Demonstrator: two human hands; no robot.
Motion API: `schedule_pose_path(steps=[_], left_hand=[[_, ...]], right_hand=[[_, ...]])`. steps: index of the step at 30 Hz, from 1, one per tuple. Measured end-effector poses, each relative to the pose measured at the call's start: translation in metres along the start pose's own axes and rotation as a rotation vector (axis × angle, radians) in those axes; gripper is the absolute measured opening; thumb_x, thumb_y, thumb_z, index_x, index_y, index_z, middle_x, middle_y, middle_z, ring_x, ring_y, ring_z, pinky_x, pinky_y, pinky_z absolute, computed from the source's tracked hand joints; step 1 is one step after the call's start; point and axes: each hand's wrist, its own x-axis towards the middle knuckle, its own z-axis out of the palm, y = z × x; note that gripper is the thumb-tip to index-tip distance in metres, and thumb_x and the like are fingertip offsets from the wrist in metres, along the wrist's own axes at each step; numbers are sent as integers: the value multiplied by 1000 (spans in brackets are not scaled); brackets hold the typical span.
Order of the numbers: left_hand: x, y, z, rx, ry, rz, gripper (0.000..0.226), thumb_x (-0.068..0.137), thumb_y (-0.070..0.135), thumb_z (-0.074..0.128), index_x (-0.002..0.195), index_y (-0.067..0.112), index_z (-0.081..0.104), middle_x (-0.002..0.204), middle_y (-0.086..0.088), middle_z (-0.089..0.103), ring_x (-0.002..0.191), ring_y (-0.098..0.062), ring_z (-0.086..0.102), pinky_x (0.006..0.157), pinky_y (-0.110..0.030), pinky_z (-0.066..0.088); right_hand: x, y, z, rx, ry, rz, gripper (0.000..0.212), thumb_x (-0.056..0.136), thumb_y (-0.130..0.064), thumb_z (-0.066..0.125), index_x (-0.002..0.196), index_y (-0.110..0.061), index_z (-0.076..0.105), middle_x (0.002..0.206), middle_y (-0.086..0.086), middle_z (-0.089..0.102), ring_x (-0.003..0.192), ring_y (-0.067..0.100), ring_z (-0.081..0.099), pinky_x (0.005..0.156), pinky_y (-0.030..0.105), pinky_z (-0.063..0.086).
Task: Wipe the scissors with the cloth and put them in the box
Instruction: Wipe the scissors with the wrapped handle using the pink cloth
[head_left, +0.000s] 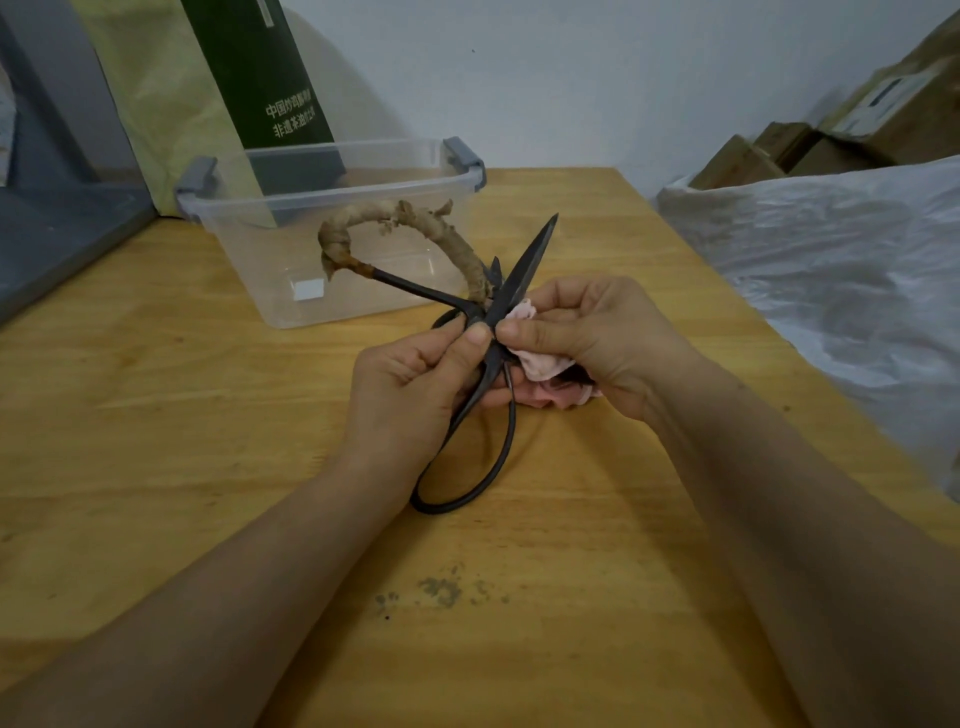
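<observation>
Black iron scissors (524, 260) stand open above the wooden table (156, 415), one handle wrapped in frayed tan cloth, the other a bare black loop hanging low. My left hand (410, 384) grips them near the pivot, thumb on the joint. My right hand (587, 332) holds a crumpled pink cloth (540, 364) and pinches it against the blade just above the pivot. A clear plastic box (270, 249) with grey latches sits behind the scissors, lid off; nothing shows inside it.
A dark green carton (260, 73) leans against the wall behind the box. A grey surface (57, 228) borders the table at left. White plastic sheeting (831, 260) and cardboard boxes (831, 140) lie at right. Dark specks (441, 590) mark the near tabletop.
</observation>
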Motion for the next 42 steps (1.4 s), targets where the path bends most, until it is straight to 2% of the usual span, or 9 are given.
schedule_pose_path(steps=[3, 7, 10, 14, 22, 28, 32, 35, 42], left_hand=[[1, 0, 0, 2, 36, -34, 15, 91, 11, 55, 92, 8, 70, 76, -8, 74, 66, -14, 70, 56, -18, 54], [2, 2, 0, 2, 72, -62, 20, 95, 10, 51, 88, 5, 69, 61, -4, 70, 57, -10, 67, 54, -18, 55], [3, 4, -2, -21, 82, -95, 21, 92, -1, 51, 81, 4, 68, 60, -2, 70, 57, -10, 67, 57, -21, 57], [3, 3, -5, 4, 68, -86, 24, 83, -12, 55, 85, 5, 71, 78, -10, 73, 67, -15, 68, 63, -21, 58], [2, -3, -5, 46, 27, -54, 23, 84, -12, 58, 97, 4, 68, 87, -13, 73, 75, -18, 70, 63, -22, 58], [3, -7, -2, 98, 54, 21, 25, 82, -10, 63, 98, 7, 69, 89, -8, 74, 83, -17, 72, 70, -23, 57], [3, -8, -2, 121, 65, 42, 28, 81, -13, 63, 101, 5, 69, 96, -7, 74, 91, -14, 70, 80, -25, 56], [2, -8, -2, 94, 66, 17, 30, 80, -14, 63, 101, 6, 68, 93, -6, 74, 86, -16, 71, 73, -24, 57], [3, -4, -2, 6, 47, -82, 28, 82, -15, 58, 102, 3, 67, 87, -8, 74, 75, -16, 71, 61, -21, 57]], right_hand=[[1, 0, 1, -13, 122, -57, 12, 71, -1, 77, 75, 0, 65, 57, 13, 64, 37, 14, 58, 32, 15, 39], [3, -4, -3, -117, 265, -246, 13, 70, -4, 80, 80, -2, 71, 78, 16, 71, 59, 19, 67, 51, 27, 56], [-5, -5, 1, -160, 149, -230, 10, 77, -10, 76, 86, -8, 75, 64, 8, 69, 42, 19, 60, 35, 21, 43], [-4, -2, 2, -266, -83, -202, 16, 87, -8, 64, 96, -14, 76, 68, 20, 66, 48, 26, 53, 43, 27, 39], [2, 14, 12, -377, 1, -393, 13, 76, -3, 75, 88, -9, 74, 79, 4, 64, 45, -1, 55, 41, 8, 38], [7, 26, 29, -702, 227, -496, 21, 85, -29, 68, 71, -32, 54, 79, -9, 57, 71, 13, 57, 74, 46, 51], [5, 20, 37, -814, 268, -496, 14, 92, -28, 58, 83, -18, 53, 84, -7, 55, 75, 8, 49, 71, 29, 43], [10, 20, 37, -844, 322, -467, 15, 93, -29, 55, 83, -19, 51, 83, -2, 61, 78, 16, 58, 73, 38, 49], [5, 15, 14, -212, 123, -238, 13, 85, -12, 69, 75, -12, 60, 47, -9, 55, 34, 1, 46, 36, 14, 34]])
